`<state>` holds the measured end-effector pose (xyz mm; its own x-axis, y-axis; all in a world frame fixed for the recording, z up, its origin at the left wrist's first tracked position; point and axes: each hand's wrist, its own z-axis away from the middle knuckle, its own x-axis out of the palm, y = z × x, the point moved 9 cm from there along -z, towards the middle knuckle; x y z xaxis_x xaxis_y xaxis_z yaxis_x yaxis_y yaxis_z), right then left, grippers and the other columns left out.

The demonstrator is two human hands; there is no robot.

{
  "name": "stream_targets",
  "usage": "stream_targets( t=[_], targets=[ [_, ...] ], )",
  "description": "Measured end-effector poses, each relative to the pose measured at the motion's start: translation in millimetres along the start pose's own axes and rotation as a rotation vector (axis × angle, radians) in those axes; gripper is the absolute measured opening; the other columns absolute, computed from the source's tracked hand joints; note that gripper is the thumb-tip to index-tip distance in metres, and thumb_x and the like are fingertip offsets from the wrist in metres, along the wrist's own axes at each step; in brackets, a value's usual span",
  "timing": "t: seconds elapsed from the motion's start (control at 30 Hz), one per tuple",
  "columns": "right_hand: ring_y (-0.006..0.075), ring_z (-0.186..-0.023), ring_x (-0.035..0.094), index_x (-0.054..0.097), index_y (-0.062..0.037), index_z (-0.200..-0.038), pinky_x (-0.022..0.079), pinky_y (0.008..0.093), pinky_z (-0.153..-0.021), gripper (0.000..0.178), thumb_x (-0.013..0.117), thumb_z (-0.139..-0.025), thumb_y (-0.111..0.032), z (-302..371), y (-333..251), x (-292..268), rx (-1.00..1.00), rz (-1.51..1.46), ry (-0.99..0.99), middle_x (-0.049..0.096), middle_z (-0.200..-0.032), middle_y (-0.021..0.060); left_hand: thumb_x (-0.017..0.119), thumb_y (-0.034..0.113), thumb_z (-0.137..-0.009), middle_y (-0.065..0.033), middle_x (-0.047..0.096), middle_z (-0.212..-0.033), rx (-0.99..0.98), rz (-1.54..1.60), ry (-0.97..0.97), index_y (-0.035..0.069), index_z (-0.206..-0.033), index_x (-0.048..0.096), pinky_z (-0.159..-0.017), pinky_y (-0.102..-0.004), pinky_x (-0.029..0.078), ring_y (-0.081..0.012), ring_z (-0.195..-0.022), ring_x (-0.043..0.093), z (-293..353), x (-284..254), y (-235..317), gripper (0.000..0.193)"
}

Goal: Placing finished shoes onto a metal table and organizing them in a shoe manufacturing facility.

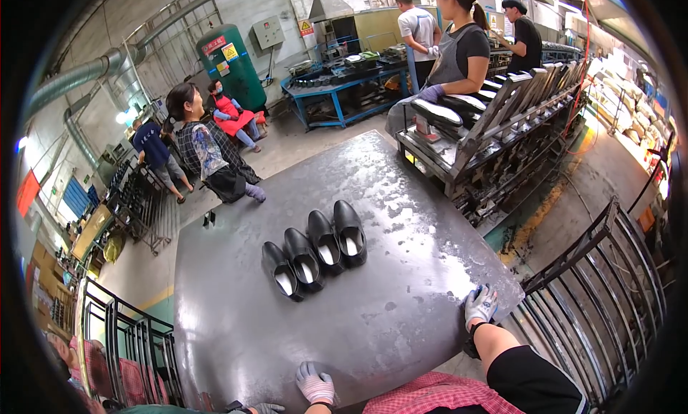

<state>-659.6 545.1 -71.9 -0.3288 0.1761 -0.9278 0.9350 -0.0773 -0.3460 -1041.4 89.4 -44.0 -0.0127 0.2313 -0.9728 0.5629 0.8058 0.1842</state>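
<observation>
My left hand [315, 383], in a pale knit glove, lies flat at the near edge of a large grey metal table [236, 314], fingers stretched out. At the table's right corner rests my right hand [481, 304], in a white glove with grey markings, its fingers spread. Neither hand holds anything. Several black slip-on shoes [324, 251] with pale insoles stand in a slanting row at mid-table, beyond both hands and apart from them. Just left of my left hand, another gloved hand [266, 408] shows partly at the lower edge, beside a green sleeve.
A person in a dark apron [459, 52] stands at a shoe rack [494, 127] on the far right. Someone in a patterned top [208, 149] is by the table's far left. Black metal railings [602, 299] flank the right side. A blue workbench [337, 95] stands behind.
</observation>
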Motion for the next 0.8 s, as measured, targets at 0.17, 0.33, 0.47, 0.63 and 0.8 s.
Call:
stream_targets(
  t=[0.17,0.33,0.47,0.63,0.8],
  targets=[
    [0.0363,-0.138,0.039,0.053,-0.0034,-0.132,0.028,0.0483,-0.117,0.050,0.055,-0.095,-0.037,-1,3,8,-0.015,0.013,-0.016,0.046,-0.147,0.0146,0.062,0.022,-0.072,-0.0188,0.051,-0.133,0.012,-0.017,0.012,0.001,-0.123,0.054,-0.109,-0.0529,0.036,-0.0385,-0.129,0.044,0,3,-1,0.056],
    [0.0365,-0.138,0.039,0.053,-0.0023,-0.132,0.027,0.0483,-0.118,0.052,0.053,-0.095,-0.039,-3,7,12,0.006,0.039,-0.019,0.046,-0.147,0.0147,0.062,0.023,-0.072,-0.0185,0.051,-0.133,0.021,-0.027,0.006,0.001,-0.122,0.054,-0.109,-0.0526,0.036,-0.0383,-0.129,0.044,-1,2,2,0.055],
    [0.0369,-0.139,0.038,0.053,-0.0018,-0.133,0.025,0.0481,-0.119,0.054,0.051,-0.096,-0.041,-2,0,6,0.020,0.018,-0.093,0.045,-0.148,0.0151,0.063,0.023,-0.072,-0.0181,0.052,-0.133,0.006,-0.018,0.003,0.002,-0.123,0.054,-0.109,-0.0523,0.035,-0.0379,-0.129,0.044,0,3,-3,0.055],
    [0.0369,-0.139,0.038,0.053,-0.0020,-0.135,0.025,0.0477,-0.119,0.055,0.050,-0.096,-0.041,-2,5,8,0.031,0.033,-0.083,0.045,-0.148,0.0150,0.063,0.023,-0.072,-0.0181,0.051,-0.134,0.006,-0.018,-0.010,0.002,-0.123,0.054,-0.110,-0.0518,0.035,-0.0380,-0.129,0.044,-1,5,0,0.056],
    [0.0362,-0.138,0.039,0.055,-0.0031,-0.134,0.026,0.0472,-0.118,0.051,0.050,-0.097,-0.039,-2,6,7,-0.018,0.026,-0.015,0.046,-0.147,0.0135,0.063,0.023,-0.072,-0.0183,0.051,-0.134,0.009,-0.020,-0.002,0.002,-0.124,0.054,-0.110,-0.0519,0.035,-0.0380,-0.130,0.043,0,4,0,0.057]
  ],
)
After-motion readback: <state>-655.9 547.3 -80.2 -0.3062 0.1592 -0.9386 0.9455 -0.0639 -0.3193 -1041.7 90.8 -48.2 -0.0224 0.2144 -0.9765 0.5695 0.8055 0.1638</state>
